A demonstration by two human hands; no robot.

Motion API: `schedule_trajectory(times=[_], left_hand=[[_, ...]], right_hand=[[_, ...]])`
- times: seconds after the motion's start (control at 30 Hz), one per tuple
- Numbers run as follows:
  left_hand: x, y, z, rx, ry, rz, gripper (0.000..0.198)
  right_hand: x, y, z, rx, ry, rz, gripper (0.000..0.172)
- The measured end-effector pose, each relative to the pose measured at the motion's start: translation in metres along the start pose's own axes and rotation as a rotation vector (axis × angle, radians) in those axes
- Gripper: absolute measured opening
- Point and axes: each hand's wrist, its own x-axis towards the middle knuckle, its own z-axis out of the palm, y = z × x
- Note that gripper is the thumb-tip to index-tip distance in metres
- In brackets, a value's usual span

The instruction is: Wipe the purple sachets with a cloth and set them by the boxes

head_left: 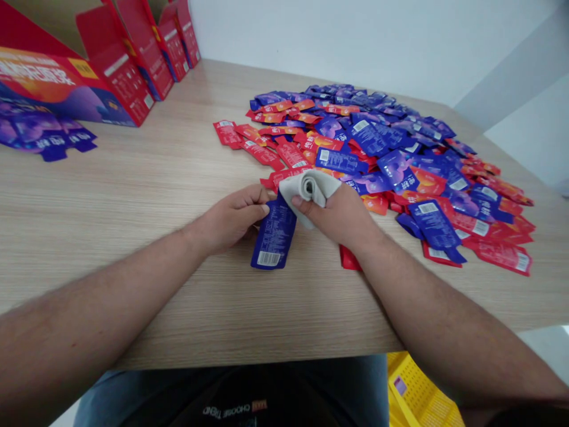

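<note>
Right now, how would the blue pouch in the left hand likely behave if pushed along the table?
The blue pouch is probably fairly stiff, since it extends straight from the left hand. Being flat, it would likely slide, not roll. It looks slim, so perhaps light.

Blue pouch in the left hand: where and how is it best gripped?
The blue pouch is probably best pinched by its left edge, coming from the person's left, where the left hand has it: it looks flat, and the light grey cloth in the right hand takes up its upper right side.
</note>
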Motion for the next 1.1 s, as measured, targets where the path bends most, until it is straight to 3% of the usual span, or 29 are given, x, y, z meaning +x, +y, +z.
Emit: schedule_trajectory(times=[0.1, 0.23, 0.4, 0.53, 0.7, 0.83, 1.0, 1.1], left_hand=[[0.0, 0.0, 0.0, 0.033, -0.002, 0.007, 0.014], [0.001, 0.0, 0.0, 0.015, -0.005, 0.001, 0.018], [0.001, 0.0, 0.0, 0.035, 0.006, 0.0, 0.015], [0.001, 0.0, 0.001, -0.031, 0.016, -0.044, 0.015], [0.0, 0.006, 0.005, -0.089, 0.087, -0.089, 0.012], [0.001, 0.009, 0.006, -0.128, 0.115, -0.122, 0.012], [0.003, 0.006, 0.006, -0.133, 0.158, -0.096, 0.013], [0.004, 0.005, 0.005, -0.158, 0.154, -0.088, 0.013]], right_hand=[[-0.001, -0.002, -0.001, 0.022, -0.06, -0.031, 0.034], [-0.002, -0.004, -0.001, -0.003, -0.009, 0.002, 0.032], [-0.003, -0.005, 0.002, 0.004, -0.07, -0.041, 0.035], [-0.004, -0.005, 0.003, -0.012, 0.002, 0.015, 0.032], [-0.011, -0.014, 0.005, 0.021, -0.189, -0.138, 0.022], [-0.013, -0.017, 0.006, -0.028, -0.101, -0.09, 0.023], [-0.015, -0.02, 0.007, -0.087, -0.366, -0.246, 0.02], [-0.013, -0.018, 0.006, -0.096, -0.222, -0.162, 0.018]])
